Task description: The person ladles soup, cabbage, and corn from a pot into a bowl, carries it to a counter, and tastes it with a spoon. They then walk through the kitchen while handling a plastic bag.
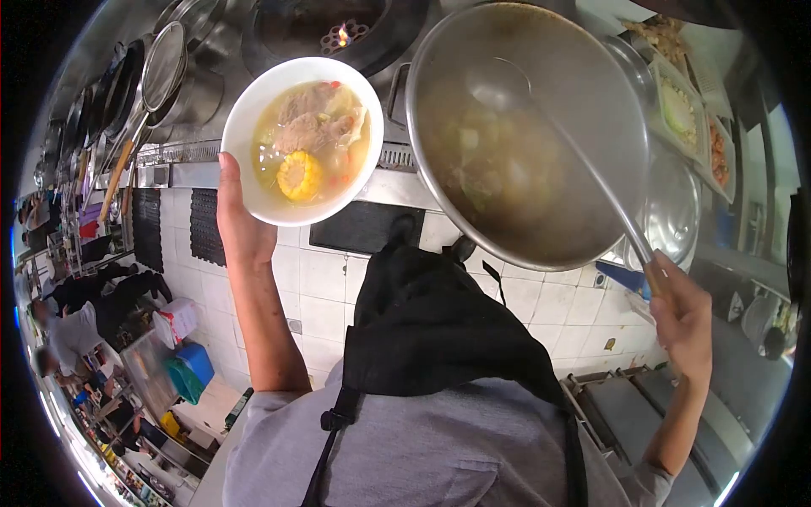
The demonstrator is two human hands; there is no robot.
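Note:
My left hand (245, 215) grips a white bowl (239, 139) by its left side, fingers hidden beneath it. In the bowl are clear yellowish broth, chunks of meat (311, 122), a round of corn (299, 176) and small red bits. With my right hand (681, 314) I hold a long-handled metal ladle (591, 165) near the end of its handle. The ladle's head lies inside a large steel pot (420, 144) of steaming soup, where pale and green pieces show blurrily. The bowl is to the left of the pot, apart from it.
A burner with a small flame (343, 35) lies beyond the bowl. Strainers (165, 66) hang at the left. Trays of food (676, 106) stand right of the pot, near a metal lid (672, 207). At far left another person (72, 338) is visible.

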